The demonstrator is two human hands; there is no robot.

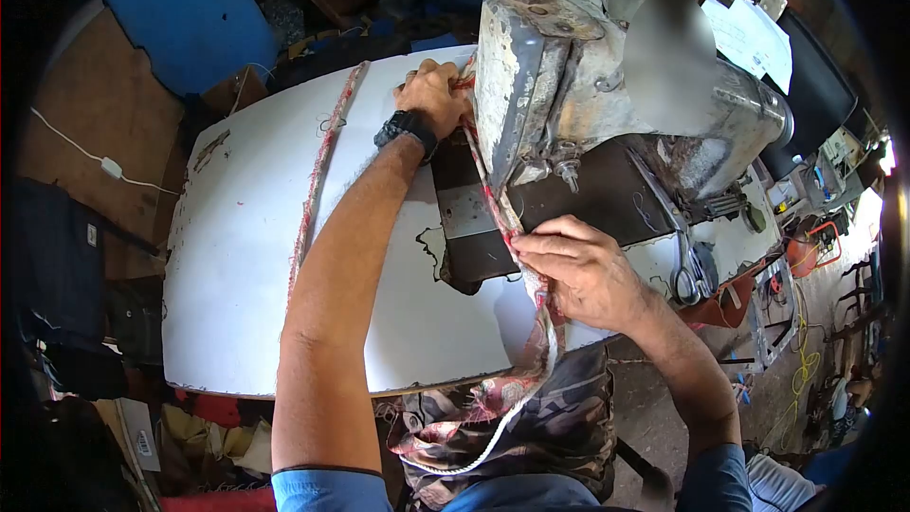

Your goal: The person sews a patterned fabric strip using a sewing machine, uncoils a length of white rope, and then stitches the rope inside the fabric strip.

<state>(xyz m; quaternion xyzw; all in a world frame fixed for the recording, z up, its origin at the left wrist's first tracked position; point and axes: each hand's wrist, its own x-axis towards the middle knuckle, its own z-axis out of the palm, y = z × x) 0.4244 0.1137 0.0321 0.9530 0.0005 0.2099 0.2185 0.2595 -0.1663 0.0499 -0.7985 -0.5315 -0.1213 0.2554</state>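
A narrow red-and-white fabric strip [502,213] runs lengthwise past the head of a worn sewing machine [578,76]. My left hand [431,95], with a dark watch on its wrist, is closed on the strip's far part, left of the machine head; its fingertips are partly hidden. Nearer me, my right hand [592,270] pinches the same strip between thumb and fingers. The strip's loose end hangs over the table edge onto my lap, where a white cord [502,431] shows. The needle area is hard to make out.
A second fabric-covered strip [322,161] lies across the white tabletop [232,256]. Scissors [682,256] rest right of the machine head. Papers [754,38] lie on top of the machine. Yellow cable [806,370] trails over the floor at right.
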